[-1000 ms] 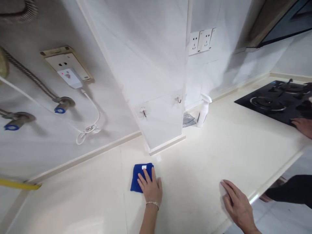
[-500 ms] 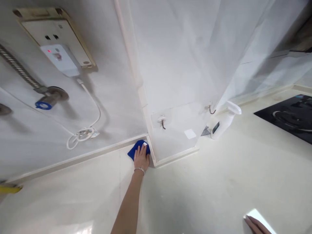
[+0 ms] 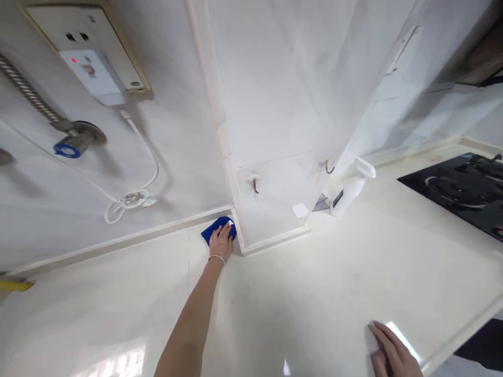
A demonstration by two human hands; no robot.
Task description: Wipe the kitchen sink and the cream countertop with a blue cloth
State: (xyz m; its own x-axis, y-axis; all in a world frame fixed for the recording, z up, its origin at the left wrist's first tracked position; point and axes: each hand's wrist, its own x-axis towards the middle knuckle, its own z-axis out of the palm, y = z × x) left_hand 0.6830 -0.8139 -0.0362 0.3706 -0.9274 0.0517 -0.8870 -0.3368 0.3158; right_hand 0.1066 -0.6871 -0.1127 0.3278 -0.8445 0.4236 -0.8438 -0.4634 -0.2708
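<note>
In the inner corner where the counter meets the wall, my left hand (image 3: 221, 242) presses a blue cloth (image 3: 212, 228) down, its fingers over the fabric. A small white tag shows at the cloth's edge by my fingertips. A thin bracelet (image 3: 217, 257) circles that wrist. Low on the right, my right hand (image 3: 394, 352) rests on the pale counter (image 3: 314, 298) near its front edge. Its fingers are stretched out and nothing is seen in them; part of the hand is cut off by the frame.
A white spray bottle (image 3: 349, 191) stands behind the wall's projecting corner, with a black cooktop (image 3: 459, 183) to its right. Two hooks (image 3: 255, 185) stick out of the projecting wall. On the left are a plugged-in charger (image 3: 94, 77), a coiled white cable (image 3: 128, 203) and a valve (image 3: 74, 145).
The view has shifted a little, and more of my right hand now shows, farther in from the right edge. My left hand stays on the blue cloth in the corner.
</note>
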